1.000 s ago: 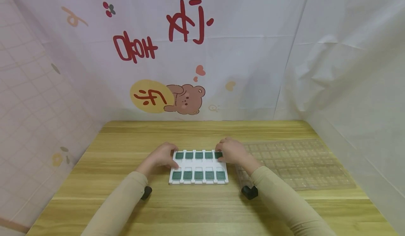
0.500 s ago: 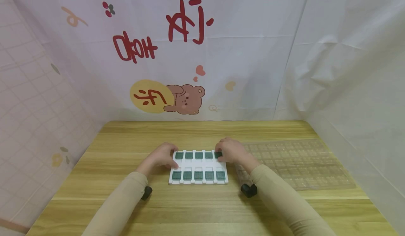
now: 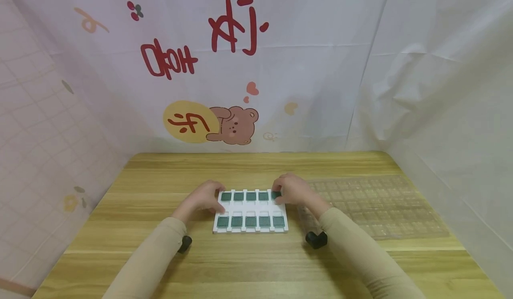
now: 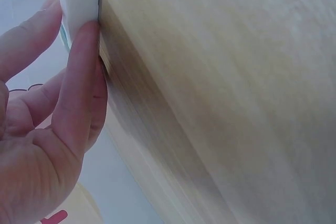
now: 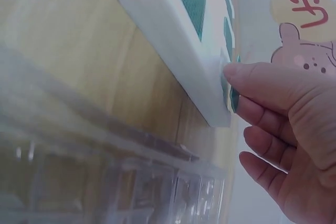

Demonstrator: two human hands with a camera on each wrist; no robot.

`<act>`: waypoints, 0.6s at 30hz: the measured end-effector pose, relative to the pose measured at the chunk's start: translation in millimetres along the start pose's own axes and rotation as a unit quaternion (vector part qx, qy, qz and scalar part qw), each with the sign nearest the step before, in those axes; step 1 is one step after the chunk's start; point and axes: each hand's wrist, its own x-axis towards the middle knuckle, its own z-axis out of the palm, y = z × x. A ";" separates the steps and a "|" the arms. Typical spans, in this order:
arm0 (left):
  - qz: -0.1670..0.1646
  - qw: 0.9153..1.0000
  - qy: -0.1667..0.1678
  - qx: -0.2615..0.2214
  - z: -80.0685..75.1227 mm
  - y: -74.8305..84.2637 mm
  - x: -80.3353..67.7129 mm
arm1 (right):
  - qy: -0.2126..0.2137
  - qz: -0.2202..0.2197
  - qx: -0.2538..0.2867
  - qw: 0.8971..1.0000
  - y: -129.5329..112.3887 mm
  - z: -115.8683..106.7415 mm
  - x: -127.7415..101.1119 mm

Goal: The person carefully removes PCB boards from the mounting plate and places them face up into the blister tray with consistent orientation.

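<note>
A white tray (image 3: 250, 206) lies on the wooden table, with two rows of square green circuit boards (image 3: 250, 222) in its slots. My left hand (image 3: 205, 196) grips the tray's left edge; in the left wrist view its fingers (image 4: 79, 77) bear on the white side wall. At the far right corner, my right hand (image 3: 294, 189) pinches a green board (image 5: 234, 98) between thumb and forefinger, as the right wrist view shows. That board is partly hidden by the fingers, and whether it sits fully in its slot I cannot tell.
A clear plastic compartment tray (image 3: 376, 208) lies on the right of the table (image 3: 240, 268), partly under the right forearm. Behind the table hangs a printed white cloth (image 3: 312, 67). A black wrist-camera piece (image 3: 316, 240) shows under the right sleeve.
</note>
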 end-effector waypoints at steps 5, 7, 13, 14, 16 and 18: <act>0.007 1.000 -0.004 0.003 -0.5 0.1 -1.0 | 0.021 -0.007 0.051 0.998 5.8 -5.9 -7.0; 0.005 1.000 -0.001 0.007 -0.3 0.5 -1.1 | 0.030 -0.006 0.074 0.997 10.0 -7.7 -9.2; -0.003 1.000 0.005 0.018 0.4 0.7 0.4 | 0.041 0.017 0.119 0.992 25.8 -14.2 -13.5; -0.003 1.000 0.006 0.020 0.5 0.5 0.5 | 0.041 0.019 0.121 0.992 28.9 -15.2 -13.8; 0.001 1.000 0.006 0.022 0.3 0.3 0.1 | 0.043 0.013 0.126 0.991 34.6 -18.2 -14.7; 0.005 1.000 0.006 0.024 0.1 0.0 -0.2 | 0.047 0.000 0.125 0.991 40.5 -20.5 -15.0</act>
